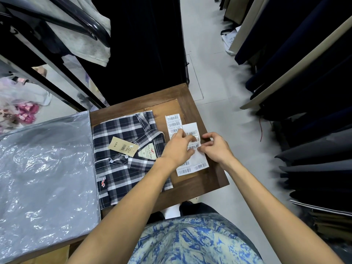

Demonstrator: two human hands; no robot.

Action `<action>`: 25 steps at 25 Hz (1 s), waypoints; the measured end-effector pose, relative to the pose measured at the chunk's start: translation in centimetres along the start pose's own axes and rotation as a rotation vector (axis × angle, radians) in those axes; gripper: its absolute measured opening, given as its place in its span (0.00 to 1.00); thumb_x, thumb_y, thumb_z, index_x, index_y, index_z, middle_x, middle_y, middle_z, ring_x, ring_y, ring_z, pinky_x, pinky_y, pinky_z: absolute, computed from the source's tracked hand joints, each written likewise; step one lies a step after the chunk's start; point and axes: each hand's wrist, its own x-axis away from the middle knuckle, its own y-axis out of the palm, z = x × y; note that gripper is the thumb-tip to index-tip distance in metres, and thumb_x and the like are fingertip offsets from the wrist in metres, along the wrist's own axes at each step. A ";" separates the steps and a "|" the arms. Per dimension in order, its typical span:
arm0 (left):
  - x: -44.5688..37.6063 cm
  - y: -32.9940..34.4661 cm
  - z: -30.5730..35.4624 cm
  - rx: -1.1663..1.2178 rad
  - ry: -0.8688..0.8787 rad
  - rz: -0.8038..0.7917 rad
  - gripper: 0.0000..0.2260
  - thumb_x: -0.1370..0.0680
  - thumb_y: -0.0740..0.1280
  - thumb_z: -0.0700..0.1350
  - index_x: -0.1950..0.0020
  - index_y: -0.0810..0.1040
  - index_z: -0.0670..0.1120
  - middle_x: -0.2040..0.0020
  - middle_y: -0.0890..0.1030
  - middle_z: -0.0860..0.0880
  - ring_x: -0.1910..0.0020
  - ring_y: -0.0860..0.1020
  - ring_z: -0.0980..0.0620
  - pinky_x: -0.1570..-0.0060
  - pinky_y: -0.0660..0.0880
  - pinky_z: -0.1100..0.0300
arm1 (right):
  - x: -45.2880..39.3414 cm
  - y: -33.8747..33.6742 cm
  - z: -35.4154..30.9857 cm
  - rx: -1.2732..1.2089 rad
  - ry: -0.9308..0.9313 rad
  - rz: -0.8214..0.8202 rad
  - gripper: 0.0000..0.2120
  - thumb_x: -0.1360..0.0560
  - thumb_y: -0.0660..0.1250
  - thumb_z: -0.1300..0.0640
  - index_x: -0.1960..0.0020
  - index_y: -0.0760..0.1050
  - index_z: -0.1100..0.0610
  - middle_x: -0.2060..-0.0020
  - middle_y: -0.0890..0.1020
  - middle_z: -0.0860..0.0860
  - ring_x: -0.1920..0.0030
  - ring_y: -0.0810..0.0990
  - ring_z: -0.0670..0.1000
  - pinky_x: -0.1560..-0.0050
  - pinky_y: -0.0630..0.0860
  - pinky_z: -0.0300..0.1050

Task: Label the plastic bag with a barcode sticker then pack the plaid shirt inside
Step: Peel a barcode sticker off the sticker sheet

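Hands perhaps hiding one barcode sticker

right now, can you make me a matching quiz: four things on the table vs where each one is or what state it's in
Things:
1. bag
2. shirt
3. sticker sheets
4. price tag

Place or state:
A. folded, mid table
B. under both hands, right side
C. flat and empty, far left
D. lying on the shirt

Pairs: 1-C, 2-A, 3-B, 4-D
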 end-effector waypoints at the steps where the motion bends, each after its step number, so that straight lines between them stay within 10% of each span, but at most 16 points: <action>1: 0.1 -0.1 0.1 0.007 -0.004 0.000 0.20 0.21 0.70 0.49 0.29 0.76 0.49 0.40 0.72 0.44 0.38 0.74 0.44 0.37 0.74 0.50 | 0.0 0.0 0.2 -0.024 -0.009 0.002 0.22 0.30 0.74 0.60 0.37 0.75 0.51 0.61 0.87 0.46 0.53 0.85 0.48 0.51 0.81 0.47; 9: 0.2 -0.5 1.3 -0.186 0.018 0.052 0.17 0.23 0.70 0.61 0.39 0.81 0.53 0.43 0.80 0.45 0.46 0.81 0.43 0.45 0.76 0.50 | 0.0 -1.2 0.8 -0.114 -0.060 -0.153 0.22 0.24 0.71 0.64 0.33 0.74 0.48 0.63 0.87 0.42 0.58 0.85 0.40 0.52 0.76 0.36; 25: 0.5 -0.3 1.0 -0.289 0.044 0.165 0.15 0.17 0.62 0.59 0.40 0.83 0.55 0.50 0.87 0.50 0.46 0.82 0.47 0.47 0.73 0.54 | 0.7 -1.1 1.1 -0.146 -0.216 -0.111 0.20 0.25 0.75 0.63 0.40 0.75 0.44 0.57 0.89 0.46 0.49 0.86 0.46 0.38 0.79 0.47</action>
